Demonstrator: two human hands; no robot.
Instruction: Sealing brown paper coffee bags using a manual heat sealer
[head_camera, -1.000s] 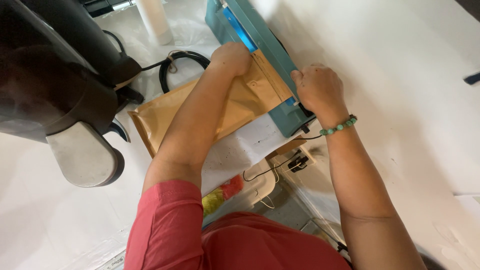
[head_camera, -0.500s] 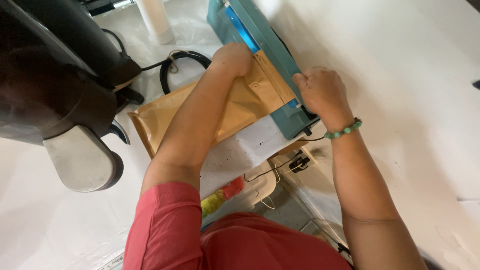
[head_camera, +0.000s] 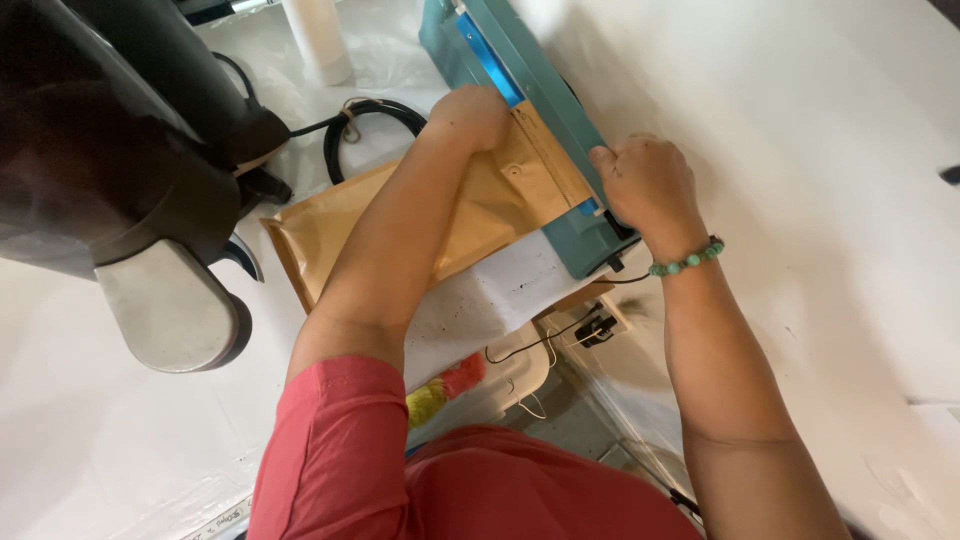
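Kraft-brown padded envelope (head_camera: 340, 225) mouth tucked in teal sealer (head_camera: 560, 130) at 12 o'clock; left hand (head_camera: 470, 115) flat, pinning it straight; right hand (head_camera: 645, 185) fisted on sealer arm, pressing down.

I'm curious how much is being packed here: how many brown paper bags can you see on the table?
1. The brown paper bag lies flat on the white table, its top edge under the teal sealing machine, partly covered by the left hand. More could be hidden under the arm.
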